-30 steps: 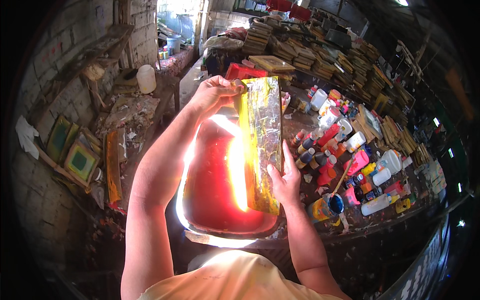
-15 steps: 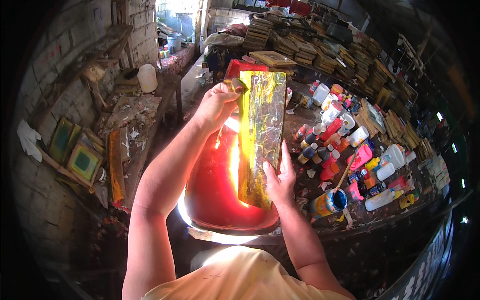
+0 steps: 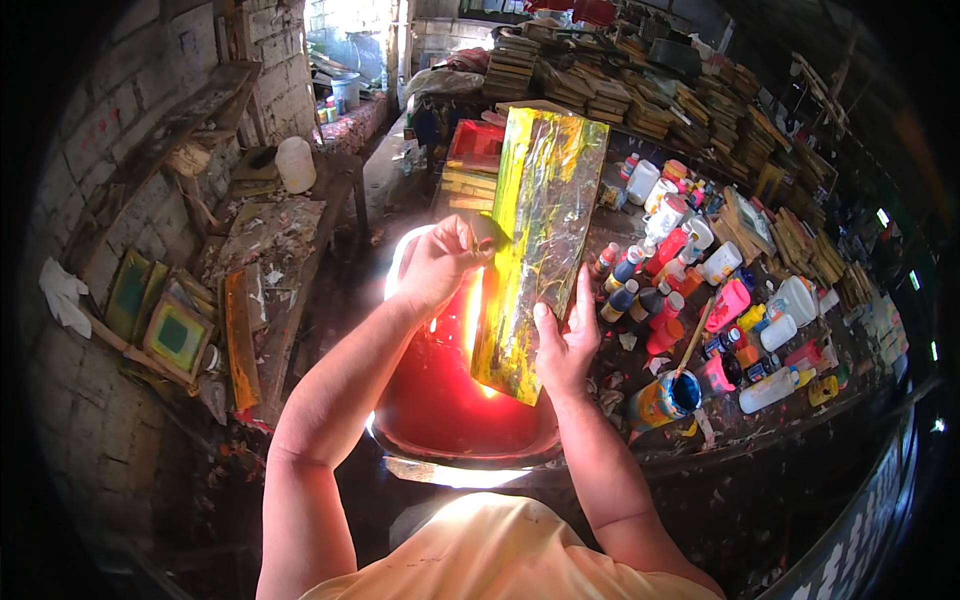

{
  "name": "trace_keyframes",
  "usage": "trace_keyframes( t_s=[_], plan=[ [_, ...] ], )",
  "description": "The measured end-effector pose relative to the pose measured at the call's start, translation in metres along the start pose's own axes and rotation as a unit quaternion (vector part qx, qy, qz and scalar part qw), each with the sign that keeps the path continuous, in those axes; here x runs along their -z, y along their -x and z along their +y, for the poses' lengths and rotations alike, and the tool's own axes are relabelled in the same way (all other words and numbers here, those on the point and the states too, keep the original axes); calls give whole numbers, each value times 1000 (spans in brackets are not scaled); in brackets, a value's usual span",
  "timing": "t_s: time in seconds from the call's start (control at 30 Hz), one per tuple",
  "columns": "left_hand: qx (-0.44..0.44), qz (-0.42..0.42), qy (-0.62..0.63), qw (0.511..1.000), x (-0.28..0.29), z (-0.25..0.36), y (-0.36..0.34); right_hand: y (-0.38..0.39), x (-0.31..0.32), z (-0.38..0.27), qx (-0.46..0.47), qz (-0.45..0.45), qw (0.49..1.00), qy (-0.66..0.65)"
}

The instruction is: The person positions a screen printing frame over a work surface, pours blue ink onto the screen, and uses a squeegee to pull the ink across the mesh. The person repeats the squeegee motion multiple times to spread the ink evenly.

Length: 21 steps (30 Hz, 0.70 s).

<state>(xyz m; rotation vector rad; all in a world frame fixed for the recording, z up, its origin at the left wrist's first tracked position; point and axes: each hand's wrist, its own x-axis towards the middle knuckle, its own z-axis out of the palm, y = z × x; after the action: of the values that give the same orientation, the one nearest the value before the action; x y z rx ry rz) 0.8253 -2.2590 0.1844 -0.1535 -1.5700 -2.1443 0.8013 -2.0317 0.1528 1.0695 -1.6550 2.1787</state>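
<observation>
One right hand (image 3: 567, 350) is gripping a single glossy, scratched, yellow-streaked rectangular panel (image 3: 555, 240) above one round-cornered red basin (image 3: 460, 455); the left hand (image 3: 440, 264) is curling at the panel's left edge, its hold unclear.

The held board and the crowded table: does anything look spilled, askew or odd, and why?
The flat board in the right hand looks messy: its face is unevenly streaked with yellow. To its right, a can stands open with a stick leaning out, and pale scraps lie about untidily.
</observation>
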Motion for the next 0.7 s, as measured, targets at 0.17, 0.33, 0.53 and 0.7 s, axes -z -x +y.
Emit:
trace_keyframes(
  t_s=[0.17, 0.33, 0.53, 0.7],
  plan=[
    [39, -50, -80, 995, 0, 6, 21, -11, 3, -6, 20, -1, 1000, 2],
    [64, 50, -33, 996, -5, 29, 9, -10, 9, -5, 1, -27, 1000, 10],
    [21, -2, 134, 991, 8, 67, -24, 1, 14, -1, -14, -59, 998, 25],
    [28, 0, 10, 1000, 3, 61, -32, -2, 24, -3, -6, -75, 997, 21]
  ],
)
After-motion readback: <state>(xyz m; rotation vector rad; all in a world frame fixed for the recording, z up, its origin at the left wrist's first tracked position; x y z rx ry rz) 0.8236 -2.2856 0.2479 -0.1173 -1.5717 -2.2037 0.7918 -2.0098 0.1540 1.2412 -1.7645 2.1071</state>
